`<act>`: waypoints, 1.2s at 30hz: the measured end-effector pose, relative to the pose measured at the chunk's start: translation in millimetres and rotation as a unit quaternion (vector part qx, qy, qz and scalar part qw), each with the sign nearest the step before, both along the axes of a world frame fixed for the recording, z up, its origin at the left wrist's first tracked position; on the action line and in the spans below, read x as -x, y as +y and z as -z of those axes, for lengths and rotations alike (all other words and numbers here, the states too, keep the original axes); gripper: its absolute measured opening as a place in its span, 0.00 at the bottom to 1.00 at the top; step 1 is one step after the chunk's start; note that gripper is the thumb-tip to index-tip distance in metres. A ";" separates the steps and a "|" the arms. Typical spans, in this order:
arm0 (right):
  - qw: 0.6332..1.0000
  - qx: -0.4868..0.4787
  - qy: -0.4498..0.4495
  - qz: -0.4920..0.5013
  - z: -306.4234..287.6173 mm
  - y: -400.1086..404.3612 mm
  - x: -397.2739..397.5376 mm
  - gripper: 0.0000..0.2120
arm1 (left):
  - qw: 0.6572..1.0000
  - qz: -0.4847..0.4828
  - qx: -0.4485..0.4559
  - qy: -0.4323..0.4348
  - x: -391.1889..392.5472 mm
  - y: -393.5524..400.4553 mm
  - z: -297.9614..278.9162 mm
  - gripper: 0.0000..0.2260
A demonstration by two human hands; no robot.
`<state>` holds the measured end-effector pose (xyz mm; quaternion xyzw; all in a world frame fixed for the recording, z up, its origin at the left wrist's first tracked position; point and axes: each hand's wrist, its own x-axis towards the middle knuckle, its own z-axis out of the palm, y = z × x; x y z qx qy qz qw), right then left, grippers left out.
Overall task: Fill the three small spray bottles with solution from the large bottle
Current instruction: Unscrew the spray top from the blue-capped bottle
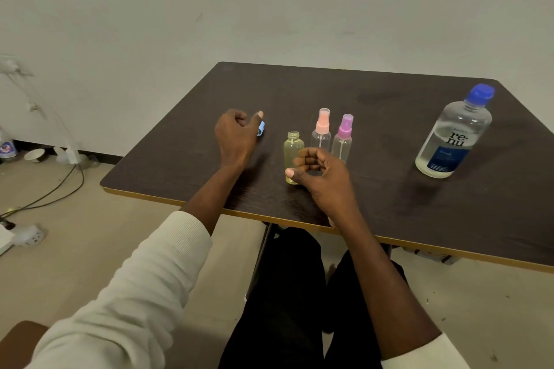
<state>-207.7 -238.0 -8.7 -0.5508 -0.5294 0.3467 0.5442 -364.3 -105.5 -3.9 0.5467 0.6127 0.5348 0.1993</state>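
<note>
Your left hand (236,135), fingers curled, pinches a small pale-blue spray cap (261,129) low over the dark wood-grain tabletop (374,195), to the left of the bottles; this looks like parking the cap clear of the pouring area. Next stands the uncapped small yellowish clear plastic bottle (292,150), upright, its neck open to receive solution. Your right hand (322,177) is curled loosely just beside and in front of that bottle; whether the fingers actually touch it cannot be told, and they appear to hold nothing. Just behind stand the clear small spray bottle with the pink pump (321,130) and the one with the purple pump (343,138), side by side, both capped. Well apart at far right stands the large clear bottle with blue cap and label (452,135), closed; nothing poured yet, apparently.
</note>
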 end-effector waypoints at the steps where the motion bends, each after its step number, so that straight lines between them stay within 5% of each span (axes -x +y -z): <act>1: 1.000 0.000 -0.002 0.001 0.1 -0.1 0.2 0.18 | 1.000 -0.010 -0.024 -0.012 -0.5 -3.7 -1.3 0.12; 9: 0.999 -0.034 -0.004 0.000 -11.1 -18.8 -9.3 0.20 | 0.982 -0.008 -0.172 -0.083 -15.9 -58.8 -6.2 0.08; 16: 0.997 -0.046 -0.009 0.055 -10.9 -43.7 -69.3 0.19 | 0.957 0.184 -0.197 -0.105 -67.9 -130.7 -5.1 0.04; 25: 0.992 -0.007 -0.038 0.123 -11.0 -51.0 -141.3 0.14 | 0.925 0.377 -0.044 0.004 -152.4 -133.4 -2.2 0.24; 36: 0.993 0.017 -0.062 0.103 -7.5 -47.6 -146.9 0.16 | 0.924 0.380 0.022 -0.026 -174.9 -121.0 -1.7 0.17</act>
